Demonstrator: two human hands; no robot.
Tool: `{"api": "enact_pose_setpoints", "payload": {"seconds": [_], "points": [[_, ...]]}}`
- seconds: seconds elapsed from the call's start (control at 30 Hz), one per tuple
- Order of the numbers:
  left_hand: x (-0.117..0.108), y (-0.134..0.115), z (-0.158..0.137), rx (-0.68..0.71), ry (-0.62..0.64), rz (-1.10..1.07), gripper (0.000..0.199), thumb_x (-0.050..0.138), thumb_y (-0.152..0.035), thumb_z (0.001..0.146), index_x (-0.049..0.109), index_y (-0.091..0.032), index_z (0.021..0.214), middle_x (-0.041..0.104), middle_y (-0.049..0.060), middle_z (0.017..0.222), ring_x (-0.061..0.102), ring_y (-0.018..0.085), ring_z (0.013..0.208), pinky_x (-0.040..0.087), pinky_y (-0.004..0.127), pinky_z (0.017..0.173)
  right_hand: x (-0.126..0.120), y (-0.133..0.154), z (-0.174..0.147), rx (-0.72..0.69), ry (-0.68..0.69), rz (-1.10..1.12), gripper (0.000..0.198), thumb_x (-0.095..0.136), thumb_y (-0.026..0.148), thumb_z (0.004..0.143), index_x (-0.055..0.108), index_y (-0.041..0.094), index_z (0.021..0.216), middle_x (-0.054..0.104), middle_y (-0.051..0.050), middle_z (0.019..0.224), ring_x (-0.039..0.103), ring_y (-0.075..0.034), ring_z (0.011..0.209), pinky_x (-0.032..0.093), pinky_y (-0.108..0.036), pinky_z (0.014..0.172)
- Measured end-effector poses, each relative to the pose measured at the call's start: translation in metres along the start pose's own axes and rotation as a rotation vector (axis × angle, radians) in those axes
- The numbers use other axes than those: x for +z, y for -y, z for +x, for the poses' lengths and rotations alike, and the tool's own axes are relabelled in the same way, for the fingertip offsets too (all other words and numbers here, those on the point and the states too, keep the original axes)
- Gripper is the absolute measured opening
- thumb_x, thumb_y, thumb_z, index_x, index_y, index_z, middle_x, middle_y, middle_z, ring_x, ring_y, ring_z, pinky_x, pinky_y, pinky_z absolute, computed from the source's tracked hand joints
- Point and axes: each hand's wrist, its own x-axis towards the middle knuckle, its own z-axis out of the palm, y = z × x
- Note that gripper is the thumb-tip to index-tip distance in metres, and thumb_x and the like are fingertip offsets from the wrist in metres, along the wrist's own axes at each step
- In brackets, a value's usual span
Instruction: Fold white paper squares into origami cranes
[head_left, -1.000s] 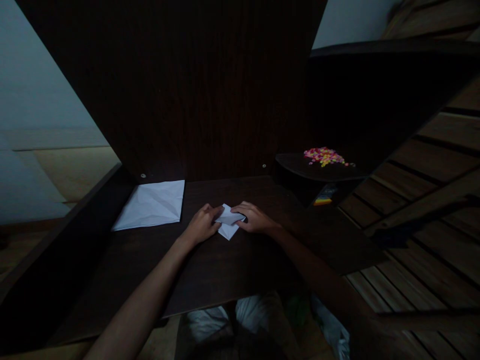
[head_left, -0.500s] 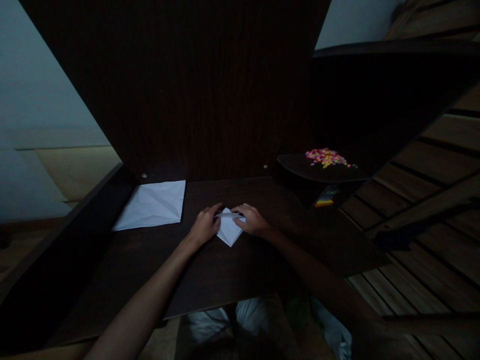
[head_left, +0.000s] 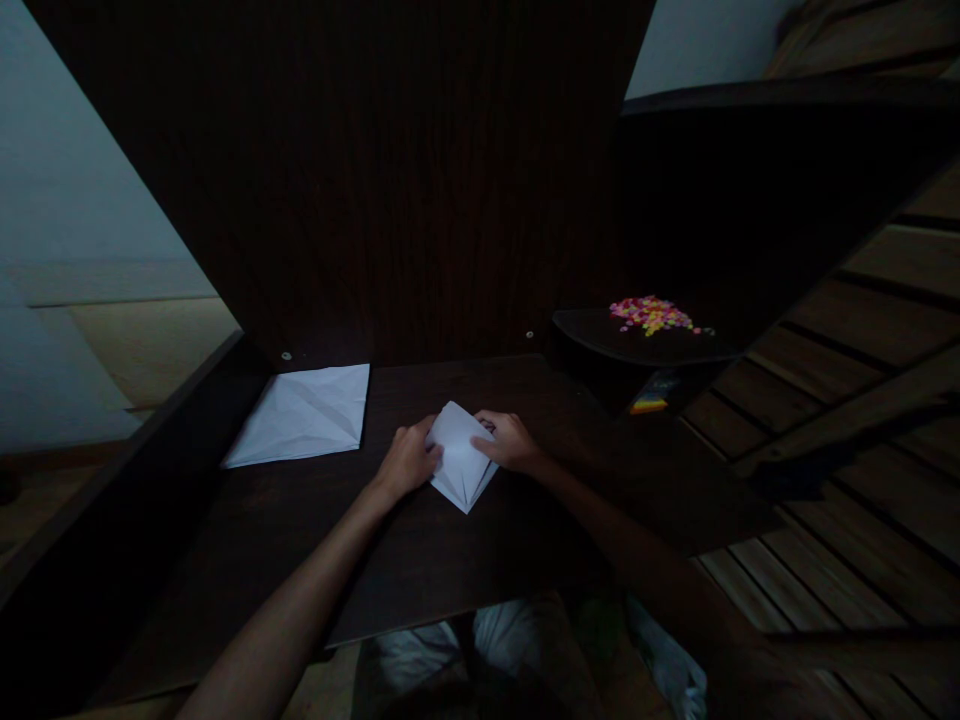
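Note:
A folded piece of white paper [head_left: 459, 455], diamond-shaped with one point toward me, is between my hands over the dark desk. My left hand [head_left: 411, 457] grips its left edge, thumb on top and fingers partly hidden behind. On the opposite edge my right hand [head_left: 508, 441] holds the paper, its thumb lying on the upper face. Creases and layered flaps show near the lower point.
White creased sheets [head_left: 304, 415] lie at the desk's left side. Small colourful pieces [head_left: 652, 314] are heaped on a rounded shelf [head_left: 637, 350] at right. A tall dark panel [head_left: 390, 180] rises behind the desk [head_left: 450, 570].
The paper's upper part, folded across before, now stands opened out flat into a larger diamond. Both hands remain at its sides, and my right thumb rests on its face.

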Motion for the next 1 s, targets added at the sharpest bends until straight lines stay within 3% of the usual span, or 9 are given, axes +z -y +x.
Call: {"api": "enact_pose_setpoints", "payload": {"seconds": [0.23,0.37,0.53,0.67,1.0], "points": [[0.000,-0.005,-0.001,-0.023,-0.009,-0.027,0.048,0.054,-0.012,0.077,0.053,-0.016,0.125,0.067,0.009,0.114,0.065,0.026,0.102,0.048,0.033,0.092,0.003,0.004,-0.001,0.053,-0.044,-0.062,0.007,0.056,0.016,0.068,0.059,0.017,0.074,0.064,0.000,0.070,0.056,-0.014,0.063,0.042,-0.023,0.060],[0.005,-0.006,-0.001,-0.037,-0.023,-0.033,0.051,0.052,-0.009,0.077,0.050,-0.012,0.127,0.065,0.012,0.117,0.063,0.026,0.106,0.047,0.035,0.095,0.007,0.010,-0.002,0.106,-0.092,-0.147,0.007,0.054,0.013,0.065,0.056,0.019,0.070,0.063,-0.002,0.068,0.054,-0.016,0.062,0.043,-0.025,0.063],[0.007,-0.007,-0.001,-0.029,-0.026,-0.003,0.051,0.051,-0.009,0.077,0.049,-0.013,0.128,0.065,0.013,0.117,0.062,0.028,0.107,0.046,0.037,0.096,0.006,0.009,-0.002,0.145,-0.099,0.013,0.016,0.055,0.011,0.064,0.060,0.018,0.078,0.069,-0.004,0.079,0.062,-0.018,0.070,0.047,-0.025,0.066],[0.008,-0.009,-0.002,-0.020,-0.021,0.001,0.050,0.051,-0.009,0.078,0.050,-0.014,0.127,0.065,0.012,0.118,0.062,0.027,0.107,0.045,0.036,0.097,0.004,0.001,-0.001,0.130,-0.106,0.137,0.010,0.054,0.016,0.071,0.062,0.017,0.077,0.069,-0.002,0.074,0.063,-0.016,0.066,0.046,-0.023,0.059],[0.006,-0.019,-0.006,-0.053,-0.025,-0.065,0.054,0.050,-0.011,0.079,0.044,-0.013,0.133,0.067,0.010,0.114,0.065,0.024,0.102,0.047,0.031,0.092,0.004,-0.002,0.000,0.128,-0.143,0.041,0.010,0.056,0.014,0.065,0.063,0.016,0.072,0.065,0.000,0.068,0.057,-0.013,0.062,0.041,-0.021,0.058]]}}
